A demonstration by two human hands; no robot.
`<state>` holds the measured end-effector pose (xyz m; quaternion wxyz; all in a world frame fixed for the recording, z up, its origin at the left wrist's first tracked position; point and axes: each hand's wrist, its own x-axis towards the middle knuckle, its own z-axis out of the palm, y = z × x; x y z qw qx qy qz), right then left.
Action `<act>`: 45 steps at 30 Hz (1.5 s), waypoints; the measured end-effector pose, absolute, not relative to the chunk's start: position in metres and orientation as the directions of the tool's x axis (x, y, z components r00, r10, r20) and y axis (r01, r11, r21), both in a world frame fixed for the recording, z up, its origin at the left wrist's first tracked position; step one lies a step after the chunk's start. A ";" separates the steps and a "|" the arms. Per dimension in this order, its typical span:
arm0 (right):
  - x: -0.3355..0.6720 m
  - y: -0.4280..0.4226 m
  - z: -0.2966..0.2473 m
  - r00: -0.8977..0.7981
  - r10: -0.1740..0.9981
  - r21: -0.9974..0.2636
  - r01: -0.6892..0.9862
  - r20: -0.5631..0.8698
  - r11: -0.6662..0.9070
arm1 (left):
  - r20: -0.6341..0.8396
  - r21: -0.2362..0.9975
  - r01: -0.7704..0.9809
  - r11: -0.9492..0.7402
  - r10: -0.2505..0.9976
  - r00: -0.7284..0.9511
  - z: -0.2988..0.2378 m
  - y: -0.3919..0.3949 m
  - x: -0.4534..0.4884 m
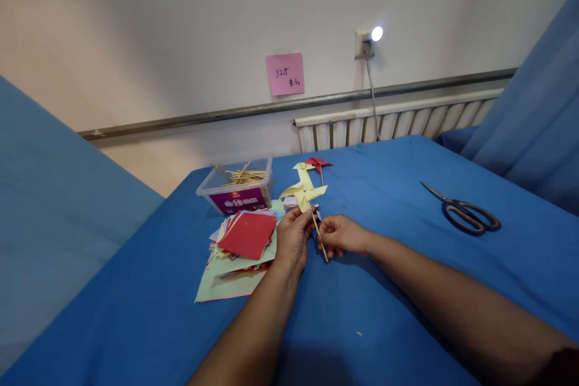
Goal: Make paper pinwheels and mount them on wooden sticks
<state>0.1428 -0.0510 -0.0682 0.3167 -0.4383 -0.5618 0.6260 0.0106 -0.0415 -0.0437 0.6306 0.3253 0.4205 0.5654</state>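
Pale yellow paper pinwheel on a thin wooden stick (304, 191): in both hands, to the right of the clear plastic tub with a purple label (236, 199), a bit nearer the wearer. Four-bladed head up, stick tilted, lower end toward the wearer.

Left hand (293, 235): thumb and fingers clamped on the stick just under the head. Right hand (340, 235): fingertips together at the lower stick, touching it; can't tell how firm the grip is.

Tub holds loose thin wooden sticks (246, 176). Just in front of tub: pile of coloured paper squares, red one on top (248, 235), lying on pale green paper sheets (212, 286). Right of tub, beyond the yellow head: red paper pinwheel (318, 162), partly hidden. Well right of tub: black-handled metal scissors (453, 202), blades closed. Under tub: blue cloth-covered table (398, 313). Wall behind tub, up and right: pink handwritten paper note (285, 74).
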 end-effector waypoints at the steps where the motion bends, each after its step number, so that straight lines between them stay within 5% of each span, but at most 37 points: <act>1: 0.143 -0.050 -0.069 -0.403 0.896 -0.983 0.085 -0.186 -0.166 | -0.166 0.888 -0.434 0.153 0.986 0.008 -0.044 -0.041 0.011; 10: 0.142 -0.047 -0.064 -0.219 0.968 -0.992 0.012 -0.123 -0.123 | -0.221 0.876 -0.441 0.195 0.975 -0.008 -0.045 -0.043 0.009; 15: 0.159 -0.031 -0.072 0.133 0.983 -0.956 0.249 -0.126 -0.156 | -0.247 0.894 -0.390 0.222 0.969 -0.012 -0.048 -0.046 0.013; 21: 0.197 0.013 -0.087 0.356 0.931 -0.859 0.451 -0.077 -0.243 | -0.209 0.946 -0.246 0.209 0.978 0.024 -0.058 -0.048 0.020; 32: 0.219 0.094 -0.081 0.448 0.893 -0.629 0.684 -0.039 -0.370 | -0.115 0.992 -0.029 0.119 0.986 0.124 -0.067 -0.047 0.025; 45: 0.209 0.121 -0.089 0.427 0.902 -0.537 0.746 -0.067 -0.393 | -0.074 0.993 0.107 0.052 0.976 0.206 -0.073 -0.046 0.027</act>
